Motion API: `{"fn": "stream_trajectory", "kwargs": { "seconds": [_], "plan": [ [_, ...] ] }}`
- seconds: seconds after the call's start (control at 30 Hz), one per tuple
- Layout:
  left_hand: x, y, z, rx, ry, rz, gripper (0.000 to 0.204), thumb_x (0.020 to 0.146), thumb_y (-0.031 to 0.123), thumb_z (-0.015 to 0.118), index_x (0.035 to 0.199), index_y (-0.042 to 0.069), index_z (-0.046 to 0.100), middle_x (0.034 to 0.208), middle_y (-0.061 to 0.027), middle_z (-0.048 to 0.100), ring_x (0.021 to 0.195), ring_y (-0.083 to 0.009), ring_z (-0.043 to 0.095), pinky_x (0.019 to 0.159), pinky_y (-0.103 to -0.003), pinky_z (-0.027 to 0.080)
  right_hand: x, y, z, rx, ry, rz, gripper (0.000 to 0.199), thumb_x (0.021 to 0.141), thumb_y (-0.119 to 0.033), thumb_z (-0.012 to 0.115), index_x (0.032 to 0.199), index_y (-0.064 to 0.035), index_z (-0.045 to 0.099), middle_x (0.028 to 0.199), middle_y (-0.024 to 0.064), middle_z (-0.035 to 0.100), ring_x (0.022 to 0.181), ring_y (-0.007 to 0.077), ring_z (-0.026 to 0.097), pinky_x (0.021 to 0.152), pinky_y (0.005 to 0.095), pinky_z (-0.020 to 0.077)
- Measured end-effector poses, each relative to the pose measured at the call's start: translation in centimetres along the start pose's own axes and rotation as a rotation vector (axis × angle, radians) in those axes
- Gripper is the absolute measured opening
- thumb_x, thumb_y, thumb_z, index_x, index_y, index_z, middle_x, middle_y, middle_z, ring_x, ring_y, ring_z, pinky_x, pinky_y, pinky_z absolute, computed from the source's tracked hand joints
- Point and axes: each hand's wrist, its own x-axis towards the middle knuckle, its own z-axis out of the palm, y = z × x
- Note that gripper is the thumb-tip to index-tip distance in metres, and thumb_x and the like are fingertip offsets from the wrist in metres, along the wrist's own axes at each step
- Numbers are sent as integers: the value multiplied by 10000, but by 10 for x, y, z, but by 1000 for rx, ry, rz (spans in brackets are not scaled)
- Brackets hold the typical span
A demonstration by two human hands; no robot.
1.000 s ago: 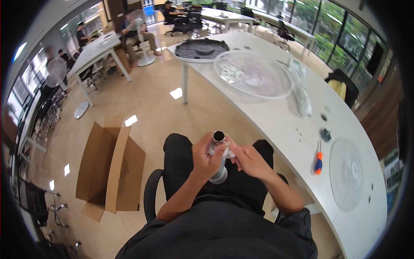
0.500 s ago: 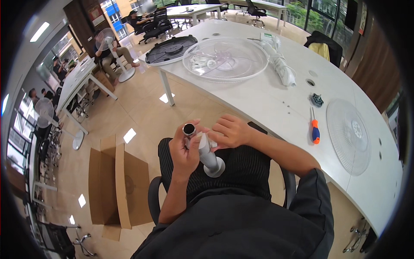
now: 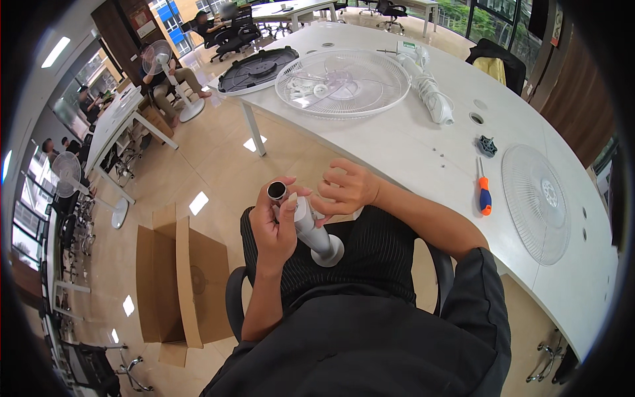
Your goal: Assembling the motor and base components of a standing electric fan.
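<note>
While the left hand (image 3: 272, 233) clasps the fan pole (image 3: 316, 239), slanting toward lower right mid-frame, the right hand's (image 3: 349, 188) fingers curl just beside it, hold unclear.

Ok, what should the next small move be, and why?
Probably settle the right hand against the side of the grey-white pole: the left hand grips its upper end, while the right is curled close beside it, and any contact is hard to make out.

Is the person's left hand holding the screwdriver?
No, the left hand grips the pale tube, while the orange and blue screwdriver lies on the white table.
</note>
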Motion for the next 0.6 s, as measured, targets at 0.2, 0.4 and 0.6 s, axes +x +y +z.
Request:
{"fn": "stream_trajectory", "kwargs": {
  "seconds": [0.2, 0.4, 0.6],
  "plan": [
    [4, -6, 2, -29, 97, 60, 216, 1016, 149, 561, 1160, -11, 577, 925, -103, 739, 760, -72, 624, 683, -229, 498, -1, -2, 11, -6, 9, -6, 481, 797, -582, 701, 952, -135, 613, 716, -11, 466, 664, 173, 508, 724, 360, 489],
    [2, -8, -2, -27, 132, 47, 195, 992, 106, 577, 1145, -15, 585, 916, -94, 717, 864, -118, 685, 742, -256, 525, -6, -58, 19, 360, -37, 623, 463, 858, -499, 697, 945, -46, 652, 637, 61, 513, 594, 246, 538, 674, 381, 472],
    [-12, 1, -7, -48, 82, 88, 175, 961, 114, 631, 1086, -9, 617, 901, -79, 698, 771, -128, 655, 714, -267, 521, 6, -61, 1, 425, -98, 607, 491, 931, -511, 627, 953, -21, 644, 730, 112, 618, 639, 274, 606, 640, 377, 476]
  ]
}}
